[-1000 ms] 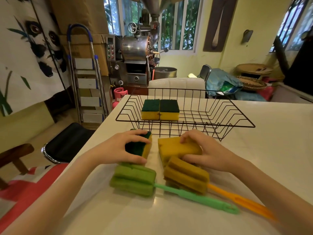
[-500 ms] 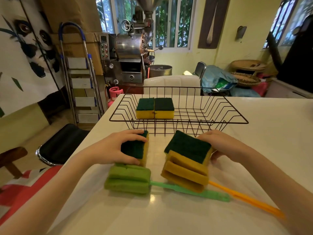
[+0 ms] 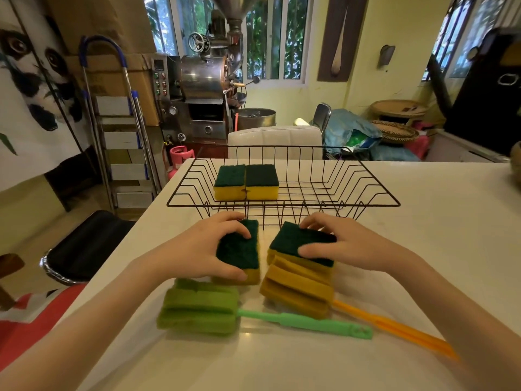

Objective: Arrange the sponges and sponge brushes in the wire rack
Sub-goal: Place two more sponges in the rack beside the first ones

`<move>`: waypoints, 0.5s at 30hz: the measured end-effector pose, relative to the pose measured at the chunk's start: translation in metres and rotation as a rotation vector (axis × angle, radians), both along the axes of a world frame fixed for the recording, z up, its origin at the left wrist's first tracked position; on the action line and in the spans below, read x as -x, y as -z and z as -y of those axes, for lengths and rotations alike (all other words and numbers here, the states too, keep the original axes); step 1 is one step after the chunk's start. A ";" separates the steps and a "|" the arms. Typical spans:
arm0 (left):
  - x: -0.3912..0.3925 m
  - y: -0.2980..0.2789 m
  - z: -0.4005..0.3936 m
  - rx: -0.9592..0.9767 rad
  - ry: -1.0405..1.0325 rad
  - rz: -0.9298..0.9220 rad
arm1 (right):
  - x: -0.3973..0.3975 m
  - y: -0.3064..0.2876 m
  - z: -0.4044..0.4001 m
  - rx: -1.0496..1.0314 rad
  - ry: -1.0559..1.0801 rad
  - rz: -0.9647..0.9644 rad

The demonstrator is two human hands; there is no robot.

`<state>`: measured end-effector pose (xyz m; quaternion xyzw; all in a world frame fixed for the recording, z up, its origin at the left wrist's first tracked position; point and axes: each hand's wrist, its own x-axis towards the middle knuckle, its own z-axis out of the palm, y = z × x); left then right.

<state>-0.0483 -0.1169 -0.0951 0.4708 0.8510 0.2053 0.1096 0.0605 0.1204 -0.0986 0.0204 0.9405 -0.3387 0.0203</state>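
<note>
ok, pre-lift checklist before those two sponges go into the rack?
1. Left hand grips left sponge: ok.
2. Right hand grips right sponge: ok.
3. Right sponge free of the orange brush under it: cannot tell.
4. Wire rack has open floor right of the two sponges inside: ok.
5. Green brush clear of the lift: cannot tell, it touches the left sponge.

Pale yellow walls (image 3: 363, 52), daylight through barred windows (image 3: 267, 38) at twelve o'clock, leaves beyond. Steel roasting machine (image 3: 203, 88) at eleven, stepladder (image 3: 118, 122) and panda hanging (image 3: 28, 80) at ten. White table (image 3: 423, 235) across the foreground, white chair back (image 3: 275, 136) behind it, black seat (image 3: 84, 246) at nine. Woven baskets (image 3: 397, 119) at two.
</note>
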 end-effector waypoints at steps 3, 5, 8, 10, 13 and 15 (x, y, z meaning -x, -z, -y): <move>0.003 -0.001 -0.001 0.077 -0.005 0.011 | -0.002 0.000 0.000 -0.076 -0.056 0.026; 0.004 -0.003 -0.004 0.089 0.002 0.033 | -0.003 0.000 -0.001 -0.085 -0.063 -0.006; 0.005 -0.004 -0.010 0.073 0.019 -0.029 | -0.005 -0.003 -0.004 -0.087 -0.039 -0.046; 0.004 -0.005 -0.012 0.056 0.021 -0.048 | -0.008 -0.011 -0.006 -0.045 -0.019 -0.059; 0.000 -0.013 -0.015 0.040 0.058 -0.003 | -0.012 -0.023 -0.010 0.070 0.001 -0.097; -0.002 -0.024 -0.013 0.026 0.072 0.065 | -0.015 -0.028 -0.012 0.129 0.011 -0.115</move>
